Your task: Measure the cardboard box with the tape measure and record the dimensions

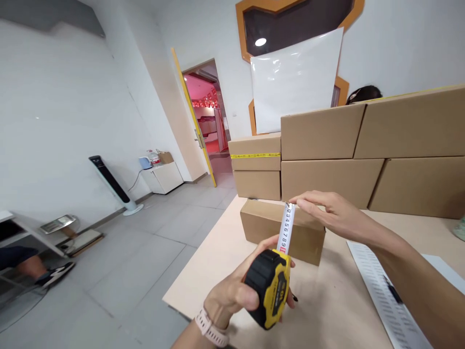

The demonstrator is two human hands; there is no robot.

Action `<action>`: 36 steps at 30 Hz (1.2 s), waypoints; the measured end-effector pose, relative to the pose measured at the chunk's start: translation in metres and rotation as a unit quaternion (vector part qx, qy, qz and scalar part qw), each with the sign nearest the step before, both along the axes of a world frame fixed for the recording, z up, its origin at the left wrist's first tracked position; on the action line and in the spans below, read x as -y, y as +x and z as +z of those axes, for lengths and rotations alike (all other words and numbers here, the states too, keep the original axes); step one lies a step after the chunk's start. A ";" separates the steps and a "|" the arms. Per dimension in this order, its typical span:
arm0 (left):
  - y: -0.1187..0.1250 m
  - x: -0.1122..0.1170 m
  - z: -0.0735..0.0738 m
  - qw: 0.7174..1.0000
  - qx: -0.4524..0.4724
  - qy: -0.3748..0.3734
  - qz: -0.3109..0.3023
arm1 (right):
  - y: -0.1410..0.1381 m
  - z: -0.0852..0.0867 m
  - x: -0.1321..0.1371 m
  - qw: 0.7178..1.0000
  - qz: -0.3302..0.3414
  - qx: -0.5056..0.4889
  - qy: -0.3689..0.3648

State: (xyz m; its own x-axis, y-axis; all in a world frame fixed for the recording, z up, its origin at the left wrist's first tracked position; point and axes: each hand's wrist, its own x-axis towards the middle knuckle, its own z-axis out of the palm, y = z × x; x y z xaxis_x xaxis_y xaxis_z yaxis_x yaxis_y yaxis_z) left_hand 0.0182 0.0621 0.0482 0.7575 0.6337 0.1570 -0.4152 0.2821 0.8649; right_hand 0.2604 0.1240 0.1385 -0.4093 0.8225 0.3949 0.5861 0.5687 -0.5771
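My left hand (240, 286) is wrapped round a yellow and black tape measure (274, 286). Its white blade (286, 225) is pulled out a short way, with the numbers facing me, and reaches up to the top edge of a small brown cardboard box (305, 237) on the table. At the blade's end, the fingertips of my right hand (323, 206) touch the tip near the box's far top edge; whether they pinch it is hard to make out. The blade hides part of the box's front. A pale pink watch band sits on my left wrist.
Stacked cardboard boxes (330, 182) line the back of the table (218, 276). A printed sheet (381, 295) with a black pen (393, 291) lies under my right forearm. Behind the stack shows the top of a person's head. Another person's leg (32, 261) is at far left.
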 end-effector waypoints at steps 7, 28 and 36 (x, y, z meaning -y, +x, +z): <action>-0.034 0.012 0.011 0.910 -0.324 0.259 -0.023 | 0.020 -0.063 0.063 0.994 -0.066 -0.076 -0.041; -0.030 -0.041 -0.024 0.618 -0.594 0.508 -0.088 | 0.074 -0.162 0.113 0.947 -0.311 0.040 -0.069; -0.006 -0.012 -0.016 0.618 -0.524 0.580 0.082 | 0.118 -0.173 0.126 0.901 -0.376 0.134 -0.168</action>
State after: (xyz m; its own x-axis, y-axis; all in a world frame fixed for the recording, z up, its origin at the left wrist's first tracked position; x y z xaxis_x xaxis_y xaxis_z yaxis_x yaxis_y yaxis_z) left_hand 0.0125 0.0737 0.0322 0.7694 0.6363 0.0559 0.6032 -0.7525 0.2643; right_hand 0.3785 -0.0018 -0.0343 0.2707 0.9618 0.0410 0.8767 -0.2287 -0.4232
